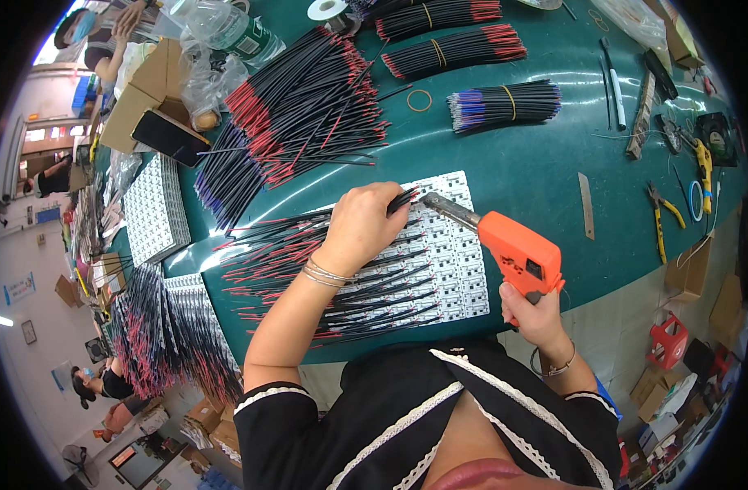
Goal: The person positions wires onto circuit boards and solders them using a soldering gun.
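Observation:
My right hand [535,314] is wrapped round the grip of an orange soldering gun [517,245]. Its metal tip reaches to the upper part of a white circuit board panel [464,278], close to my left fingertips. Between the fingers of my left hand [364,220] are pinched several short black wires [402,198], their ends at the panel by the tip. Whether tip and wires touch is too small to tell. Rows of black wires with red ends [284,261] lie across the panel and stick out to the left, partly under my left wrist.
Loose red-ended wires [308,106] are heaped beyond my left hand, near tied bundles [504,106]. A stack of white panels [155,208], a phone [169,137] and a wired panel [196,306] stand left. Yellow-handled pliers [661,220] and a metal strip [586,206] lie right.

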Action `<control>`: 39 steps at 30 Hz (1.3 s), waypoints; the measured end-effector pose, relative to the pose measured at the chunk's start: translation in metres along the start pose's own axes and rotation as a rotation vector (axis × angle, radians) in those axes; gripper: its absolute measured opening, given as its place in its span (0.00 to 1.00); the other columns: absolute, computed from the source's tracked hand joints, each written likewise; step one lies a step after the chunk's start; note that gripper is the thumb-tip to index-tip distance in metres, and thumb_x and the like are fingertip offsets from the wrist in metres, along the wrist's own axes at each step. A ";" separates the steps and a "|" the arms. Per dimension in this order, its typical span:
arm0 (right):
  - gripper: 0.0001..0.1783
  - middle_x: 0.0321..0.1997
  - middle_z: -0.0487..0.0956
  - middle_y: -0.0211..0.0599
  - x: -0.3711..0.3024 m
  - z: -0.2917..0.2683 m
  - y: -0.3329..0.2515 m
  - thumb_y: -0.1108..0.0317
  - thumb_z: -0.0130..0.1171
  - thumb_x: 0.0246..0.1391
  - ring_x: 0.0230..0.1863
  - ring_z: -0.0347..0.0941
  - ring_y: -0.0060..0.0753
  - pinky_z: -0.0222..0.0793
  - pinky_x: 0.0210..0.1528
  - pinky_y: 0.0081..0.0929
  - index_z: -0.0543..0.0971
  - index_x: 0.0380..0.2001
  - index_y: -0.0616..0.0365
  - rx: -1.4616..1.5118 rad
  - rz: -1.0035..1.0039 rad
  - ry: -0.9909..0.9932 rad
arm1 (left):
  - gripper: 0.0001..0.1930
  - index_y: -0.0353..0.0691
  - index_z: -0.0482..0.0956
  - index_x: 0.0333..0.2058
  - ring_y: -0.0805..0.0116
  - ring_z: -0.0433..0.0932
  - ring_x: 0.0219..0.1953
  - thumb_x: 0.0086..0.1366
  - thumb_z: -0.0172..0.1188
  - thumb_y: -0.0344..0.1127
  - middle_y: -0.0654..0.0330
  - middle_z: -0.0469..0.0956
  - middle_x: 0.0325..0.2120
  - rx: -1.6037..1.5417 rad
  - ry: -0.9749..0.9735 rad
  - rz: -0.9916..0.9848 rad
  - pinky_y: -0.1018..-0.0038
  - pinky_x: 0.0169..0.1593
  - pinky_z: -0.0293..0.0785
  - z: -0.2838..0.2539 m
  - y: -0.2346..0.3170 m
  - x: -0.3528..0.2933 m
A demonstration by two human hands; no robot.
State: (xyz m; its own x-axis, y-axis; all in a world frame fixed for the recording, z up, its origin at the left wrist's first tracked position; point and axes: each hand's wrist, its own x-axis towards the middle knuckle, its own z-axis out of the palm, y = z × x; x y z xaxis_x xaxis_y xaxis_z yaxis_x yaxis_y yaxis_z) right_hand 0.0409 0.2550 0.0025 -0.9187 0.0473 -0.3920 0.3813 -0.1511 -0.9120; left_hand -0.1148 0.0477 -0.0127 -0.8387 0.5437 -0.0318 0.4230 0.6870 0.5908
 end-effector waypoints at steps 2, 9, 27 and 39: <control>0.07 0.11 0.67 0.28 -0.002 -0.001 0.003 0.69 0.51 0.51 0.11 0.62 0.17 0.58 0.13 0.15 0.68 0.30 0.61 0.036 -0.020 0.023 | 0.08 0.31 0.73 0.23 0.50 0.71 0.22 0.49 0.58 0.31 0.49 0.72 0.18 0.008 -0.001 0.006 0.65 0.26 0.66 0.000 0.000 0.001; 0.09 0.11 0.67 0.29 -0.004 -0.004 0.003 0.68 0.51 0.52 0.11 0.62 0.18 0.58 0.13 0.16 0.67 0.32 0.63 0.088 -0.017 0.010 | 0.08 0.30 0.72 0.24 0.48 0.69 0.21 0.50 0.57 0.31 0.48 0.70 0.19 -0.015 -0.049 0.033 0.65 0.25 0.64 -0.004 -0.003 0.003; 0.07 0.10 0.66 0.29 -0.002 0.000 0.002 0.70 0.50 0.51 0.10 0.61 0.17 0.56 0.11 0.15 0.68 0.30 0.62 0.068 -0.014 0.011 | 0.07 0.31 0.72 0.23 0.51 0.70 0.20 0.50 0.56 0.31 0.49 0.70 0.18 -0.006 -0.187 0.107 0.65 0.26 0.65 -0.013 0.002 0.013; 0.17 0.12 0.66 0.30 0.006 -0.011 0.001 0.70 0.49 0.50 0.09 0.60 0.19 0.58 0.13 0.16 0.65 0.42 0.69 0.165 -0.054 0.079 | 0.08 0.32 0.72 0.26 0.54 0.70 0.20 0.52 0.56 0.32 0.50 0.71 0.18 -0.082 -0.181 0.043 0.68 0.27 0.66 -0.014 0.001 0.010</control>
State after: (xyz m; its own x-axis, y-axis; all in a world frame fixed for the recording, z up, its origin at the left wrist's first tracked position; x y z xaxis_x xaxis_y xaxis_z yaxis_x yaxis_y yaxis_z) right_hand 0.0372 0.2657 -0.0016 -0.9240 0.1357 -0.3576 0.3042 -0.3061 -0.9021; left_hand -0.1272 0.0471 -0.0010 -0.7422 0.6542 -0.1452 0.4214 0.6241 0.6579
